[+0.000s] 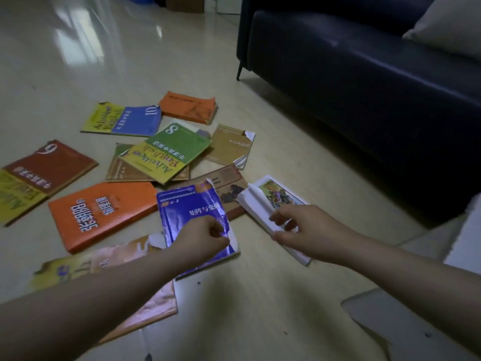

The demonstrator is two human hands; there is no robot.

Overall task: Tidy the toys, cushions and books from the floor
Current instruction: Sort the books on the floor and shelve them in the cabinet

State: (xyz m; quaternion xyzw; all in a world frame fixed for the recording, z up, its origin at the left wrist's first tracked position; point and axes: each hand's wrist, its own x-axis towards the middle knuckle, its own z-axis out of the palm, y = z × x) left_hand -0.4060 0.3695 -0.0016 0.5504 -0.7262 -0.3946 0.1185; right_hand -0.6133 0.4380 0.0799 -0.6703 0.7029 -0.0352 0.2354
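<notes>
Several books lie scattered on the pale tiled floor [260, 308]. My left hand [201, 237] pinches the near right edge of a purple book [188, 212]. To its right, my right hand [309, 230] grips the near end of a white picture book [273, 195] with a curled cover. An orange book [104, 212] lies left of the purple one. A green and yellow book marked 8 [166, 152] lies on top of a brown one farther back. A torn orange-yellow book [104, 267] lies under my left forearm.
A dark blue sofa [364, 82] stands at the right with a pale cushion [450, 24] on it. More books lie behind: a blue and yellow one [125, 119], a small orange one [188, 106], a red and yellow one [41, 175]. A white object [466, 238] sits at the right edge.
</notes>
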